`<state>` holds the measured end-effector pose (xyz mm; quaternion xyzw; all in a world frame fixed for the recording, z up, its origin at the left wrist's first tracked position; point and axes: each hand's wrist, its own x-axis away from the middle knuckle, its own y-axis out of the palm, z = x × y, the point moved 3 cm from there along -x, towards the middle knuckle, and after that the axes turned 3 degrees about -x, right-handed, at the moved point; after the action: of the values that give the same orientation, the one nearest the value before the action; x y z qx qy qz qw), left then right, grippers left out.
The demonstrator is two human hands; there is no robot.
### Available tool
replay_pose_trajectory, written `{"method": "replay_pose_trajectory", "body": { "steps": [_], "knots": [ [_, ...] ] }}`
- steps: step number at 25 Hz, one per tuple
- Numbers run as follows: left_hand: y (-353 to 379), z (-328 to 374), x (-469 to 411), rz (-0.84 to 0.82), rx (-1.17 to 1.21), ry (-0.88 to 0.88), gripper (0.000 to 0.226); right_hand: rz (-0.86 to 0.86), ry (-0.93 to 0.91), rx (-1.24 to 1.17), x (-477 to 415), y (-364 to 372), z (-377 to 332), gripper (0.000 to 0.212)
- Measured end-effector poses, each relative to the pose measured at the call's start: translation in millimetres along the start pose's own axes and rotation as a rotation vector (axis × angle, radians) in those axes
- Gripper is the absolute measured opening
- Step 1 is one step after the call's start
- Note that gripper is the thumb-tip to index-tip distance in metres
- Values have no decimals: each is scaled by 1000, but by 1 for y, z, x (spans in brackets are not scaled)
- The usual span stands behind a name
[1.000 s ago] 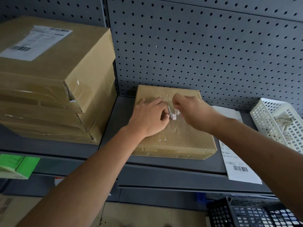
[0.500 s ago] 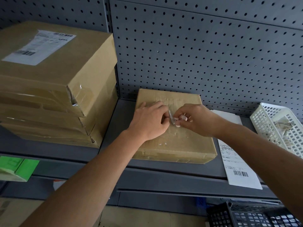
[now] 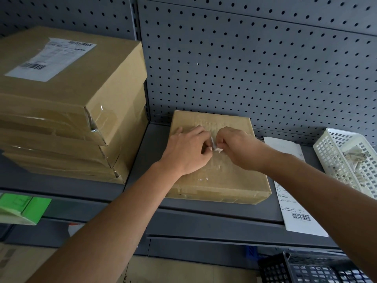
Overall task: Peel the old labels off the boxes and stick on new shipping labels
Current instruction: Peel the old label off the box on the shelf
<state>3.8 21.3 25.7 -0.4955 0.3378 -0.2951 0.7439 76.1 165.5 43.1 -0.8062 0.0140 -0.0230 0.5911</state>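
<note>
A flat brown box (image 3: pixel 228 180) lies on the grey shelf (image 3: pixel 204 213), its top rough with white label residue. My left hand (image 3: pixel 187 152) rests on the box top, fingers curled at a small white label scrap (image 3: pixel 216 147). My right hand (image 3: pixel 236 146) pinches that same scrap from the right. Both hands meet at the box's middle. A new shipping label sheet (image 3: pixel 295 213) lies flat on the shelf to the right of the box, partly under my right forearm.
A stack of taped brown boxes (image 3: pixel 67 123) stands at the left, the top one bearing a white label (image 3: pixel 49 58). A white basket (image 3: pixel 346 160) with paper scraps sits at the right. A black crate (image 3: pixel 314 270) is below. Pegboard backs the shelf.
The two hands have stayed together at the box's middle, working the white scrap; the right hand shifted slightly. The view has tilted a little, so the box sits lower in frame.
</note>
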Motion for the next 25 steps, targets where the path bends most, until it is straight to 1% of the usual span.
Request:
{"method": "replay_pose_trajectory", "body": {
  "steps": [3,5,8,11,15,17,18,19,22,25],
  "knots": [
    [0,-2,0,17,25,5,15,76,40,-78,-7,-12,-2,16],
    [-1,-1,0,15,6,5,15,165,63,-173,-14,-24,-2,13],
    [-3,1,1,12,-20,7,15,231,117,-283,-23,-37,-2,13],
    [-3,0,1,1,-9,6,15,311,126,-410,-27,-50,-2,9],
    [-5,-1,3,3,-20,4,13,378,144,-535,-6,-67,9,3],
    [-6,-2,3,5,-16,-4,13,388,160,-612,20,-74,30,17],
    [-7,-2,3,3,-20,-9,12,395,189,-636,36,-78,46,23],
    [-8,-2,3,-3,-26,-11,11,419,234,-648,53,-82,65,25],
    [-12,5,2,-26,-42,4,7,553,439,-605,118,-102,123,23],
    [-12,25,-3,-39,-35,64,22,615,636,-533,185,-116,168,19]
  ]
}}
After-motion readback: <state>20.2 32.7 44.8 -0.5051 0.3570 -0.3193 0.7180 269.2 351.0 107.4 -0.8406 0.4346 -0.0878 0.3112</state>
